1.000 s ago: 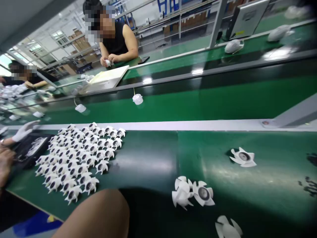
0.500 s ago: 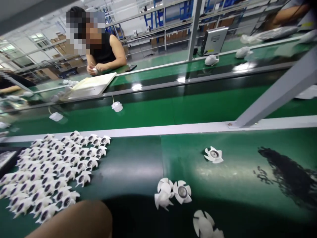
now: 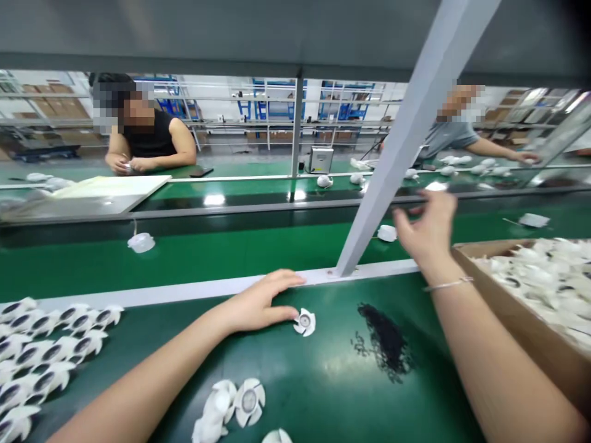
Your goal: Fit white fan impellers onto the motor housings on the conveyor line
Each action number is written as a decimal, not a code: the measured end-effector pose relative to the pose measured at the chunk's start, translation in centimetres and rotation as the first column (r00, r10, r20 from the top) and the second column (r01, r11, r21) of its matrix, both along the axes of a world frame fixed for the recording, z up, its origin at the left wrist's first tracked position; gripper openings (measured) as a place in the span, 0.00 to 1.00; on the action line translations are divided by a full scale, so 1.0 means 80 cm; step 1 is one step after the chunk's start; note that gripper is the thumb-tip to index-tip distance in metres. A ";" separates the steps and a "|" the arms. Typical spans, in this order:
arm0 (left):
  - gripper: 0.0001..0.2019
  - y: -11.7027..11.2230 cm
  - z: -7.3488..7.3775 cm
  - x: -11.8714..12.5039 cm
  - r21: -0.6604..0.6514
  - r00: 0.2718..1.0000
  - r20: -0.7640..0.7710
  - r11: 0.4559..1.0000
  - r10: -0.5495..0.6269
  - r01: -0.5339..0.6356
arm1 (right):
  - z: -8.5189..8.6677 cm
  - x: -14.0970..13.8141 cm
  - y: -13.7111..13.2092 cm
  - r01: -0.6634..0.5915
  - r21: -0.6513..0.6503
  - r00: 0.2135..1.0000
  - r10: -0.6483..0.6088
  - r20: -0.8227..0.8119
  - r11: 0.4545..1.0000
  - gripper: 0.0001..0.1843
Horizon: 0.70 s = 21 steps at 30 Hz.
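My left hand point(image 3: 264, 303) lies low over the green worktop with its fingers apart, thumb tip at the edge of a white fan wheel point(image 3: 305, 322). Nothing is gripped in it. Out over the conveyor belt, my right hand point(image 3: 429, 229) is raised, thumb and fingers spread and slightly blurred, with no object between them. Just left of its thumb, a white round part point(image 3: 386, 233) lies on the belt. Closer to me are a fan wheel point(image 3: 250, 402) and white wheels beside it point(image 3: 217, 406). A pile of small black pieces point(image 3: 385, 341) lies between my forearms.
Rows of fan wheels point(image 3: 50, 351) cover the left worktop. A cardboard box point(image 3: 521, 307) full of white wheels stands at right. A slanted metal post point(image 3: 392, 147) rises from the white rail point(image 3: 152, 295). Two people sit across the belt point(image 3: 258, 237), where another white part point(image 3: 141, 242) lies.
The view has levelled and swung right, bringing the box and my right hand into sight. My left arm now reaches forward to the single fan wheel.
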State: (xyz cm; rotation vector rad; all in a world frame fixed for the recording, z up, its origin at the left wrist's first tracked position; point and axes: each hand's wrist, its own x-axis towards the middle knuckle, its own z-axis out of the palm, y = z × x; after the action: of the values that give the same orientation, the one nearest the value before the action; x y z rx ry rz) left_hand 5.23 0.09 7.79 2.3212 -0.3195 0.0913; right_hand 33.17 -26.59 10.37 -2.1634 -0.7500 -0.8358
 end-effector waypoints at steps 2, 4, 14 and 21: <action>0.28 0.002 -0.023 0.007 0.053 0.999 -0.031 0.998 -0.035 0.036 | -0.031 0.025 0.010 0.119 -0.026 0.986 -0.121 -0.114 0.993 0.43; 0.28 0.001 -0.029 0.006 0.094 0.998 -0.054 0.995 -0.029 0.034 | -0.067 0.042 0.020 0.186 -0.068 0.943 -0.197 -0.267 0.980 0.57; 0.31 -0.004 -0.029 0.006 0.195 0.996 -0.087 0.980 -0.014 0.031 | -0.102 0.082 0.027 0.108 -0.147 0.803 -0.174 -0.570 0.983 0.29; 0.20 -0.002 -0.037 0.006 0.143 0.999 0.031 0.989 -0.031 0.026 | -0.034 0.030 0.009 0.336 0.151 0.877 -0.251 -0.411 0.930 0.36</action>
State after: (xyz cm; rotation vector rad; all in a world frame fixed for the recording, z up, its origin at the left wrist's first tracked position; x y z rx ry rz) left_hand 5.73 -0.06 4.86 2.4574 -0.3872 0.0953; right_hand 35.58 -25.84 7.63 -2.1735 -0.1202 -0.5751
